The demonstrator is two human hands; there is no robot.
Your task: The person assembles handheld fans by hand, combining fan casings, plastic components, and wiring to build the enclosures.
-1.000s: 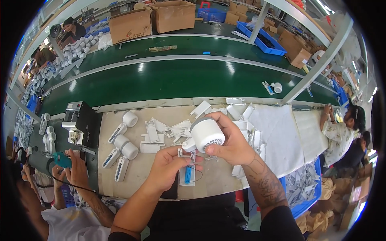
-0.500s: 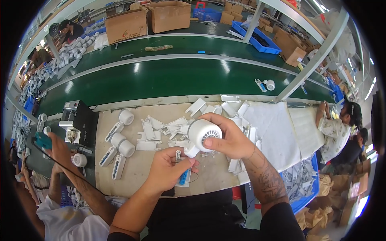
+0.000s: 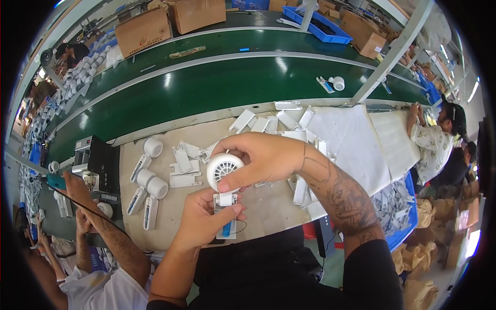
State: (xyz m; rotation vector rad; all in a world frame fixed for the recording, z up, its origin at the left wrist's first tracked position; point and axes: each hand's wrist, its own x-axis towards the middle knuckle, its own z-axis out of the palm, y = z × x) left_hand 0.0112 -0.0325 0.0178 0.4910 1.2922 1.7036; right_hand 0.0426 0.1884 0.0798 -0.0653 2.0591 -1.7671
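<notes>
Here, wht fan [image 3: 226, 168], btwn both hands [image 3: 204, 218] [image 3: 266, 157]

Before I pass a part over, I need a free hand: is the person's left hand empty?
No: the left hand holds a white casing with a blue piece, below the round fan head in the right hand.

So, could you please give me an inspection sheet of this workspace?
Surface: beige bench cover, parts spread over it.
Job's things: white fan head, its neck at the top of a white handle holding a blue part.
Clutter: loose white casing pieces beyond the hands; white fan units at left.
Hands: right hand grips the fan head; left hand pinches the handle.
Cables: thin dark wire loops beside the handle; black cord by a co-worker's forearm.
Surroundings: green belt beyond, cardboard boxes, people both sides.
</notes>
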